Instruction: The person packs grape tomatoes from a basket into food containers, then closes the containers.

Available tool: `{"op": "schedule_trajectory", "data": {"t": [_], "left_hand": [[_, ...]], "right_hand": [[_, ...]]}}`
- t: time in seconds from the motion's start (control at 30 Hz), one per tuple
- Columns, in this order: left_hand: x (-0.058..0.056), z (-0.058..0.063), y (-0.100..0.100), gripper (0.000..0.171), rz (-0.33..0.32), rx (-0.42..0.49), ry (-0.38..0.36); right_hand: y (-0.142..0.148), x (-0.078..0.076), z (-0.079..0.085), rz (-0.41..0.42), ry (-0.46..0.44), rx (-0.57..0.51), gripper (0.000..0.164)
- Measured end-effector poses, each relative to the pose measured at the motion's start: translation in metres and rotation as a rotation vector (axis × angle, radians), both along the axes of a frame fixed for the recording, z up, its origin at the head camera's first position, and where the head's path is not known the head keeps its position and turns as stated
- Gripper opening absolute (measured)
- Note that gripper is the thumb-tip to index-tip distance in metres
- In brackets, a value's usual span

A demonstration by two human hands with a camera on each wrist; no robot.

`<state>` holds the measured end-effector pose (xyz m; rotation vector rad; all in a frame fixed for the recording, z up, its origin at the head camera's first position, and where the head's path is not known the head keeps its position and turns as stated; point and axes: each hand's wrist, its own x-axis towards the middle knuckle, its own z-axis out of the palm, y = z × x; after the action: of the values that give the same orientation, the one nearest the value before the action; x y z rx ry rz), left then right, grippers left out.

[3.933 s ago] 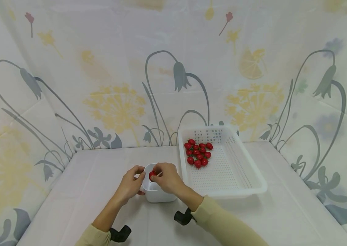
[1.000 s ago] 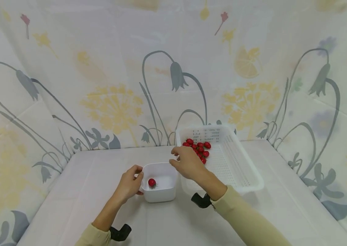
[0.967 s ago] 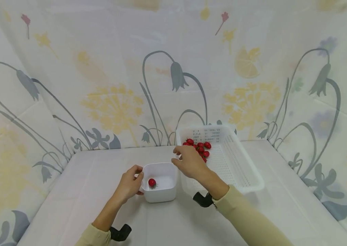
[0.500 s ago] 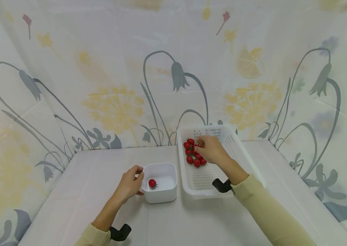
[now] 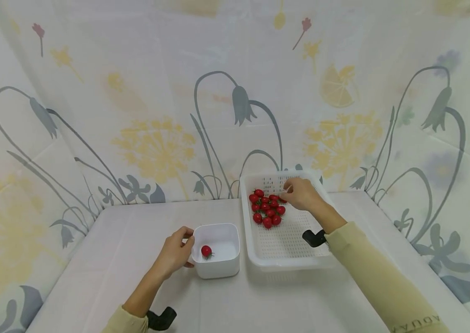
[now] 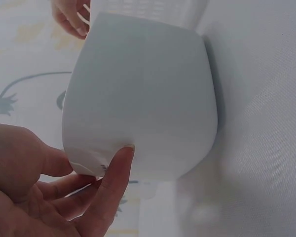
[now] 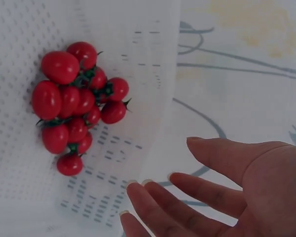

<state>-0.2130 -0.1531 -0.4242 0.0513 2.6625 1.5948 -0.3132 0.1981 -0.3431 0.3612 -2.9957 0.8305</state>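
My left hand [image 5: 176, 249] holds the left side of a small white plastic box [image 5: 222, 268], fingers at its rim and outer wall. In the left wrist view, a fingertip of the left hand [image 6: 49, 187] presses the box's wall [image 6: 143, 94]. One cherry tomato [image 5: 206, 251] with a green stem lies inside the box. My right hand [image 5: 301, 194] is over the white perforated basket [image 5: 301, 236], beside a cluster of cherry tomatoes [image 5: 267, 212]. In the right wrist view, the right hand [image 7: 227, 187] has spread, slightly bent fingers, nothing between them; the cherry tomatoes [image 7: 71, 103] lie apart from them.
The box and basket stand side by side on a white-covered table [image 5: 135, 240]. Behind them rises a flower-printed cloth backdrop [image 5: 218, 111]. Black wrist-worn camera mounts [image 5: 161, 319] show below each hand.
My right hand has let go of a tomato in the box, then moved right and up over the basket, passing the tomato cluster. The left hand has stayed on the box.
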Motion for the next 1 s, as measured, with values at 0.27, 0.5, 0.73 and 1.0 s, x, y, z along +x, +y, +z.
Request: {"op": "schedule_trajectory", "data": {"t": [0.27, 0.5, 0.73, 1.0], "left_hand": [[0.003, -0.001, -0.002, 0.025, 0.006, 0.003, -0.001], [0.003, -0.002, -0.001, 0.025, -0.002, 0.009, -0.003], [0.004, -0.002, -0.001, 0.024, 0.001, 0.014, 0.001], [0.005, -0.002, -0.002, 0.024, 0.001, 0.015, -0.007]], "right_hand": [[0.015, -0.021, -0.011, -0.011, -0.064, 0.045, 0.042], [0.027, -0.036, -0.022, -0.084, -0.14, 0.049, 0.047], [0.033, -0.045, -0.034, -0.145, -0.219, -0.019, 0.051], [0.036, -0.054, -0.053, -0.229, -0.325, -0.209, 0.045]]}}
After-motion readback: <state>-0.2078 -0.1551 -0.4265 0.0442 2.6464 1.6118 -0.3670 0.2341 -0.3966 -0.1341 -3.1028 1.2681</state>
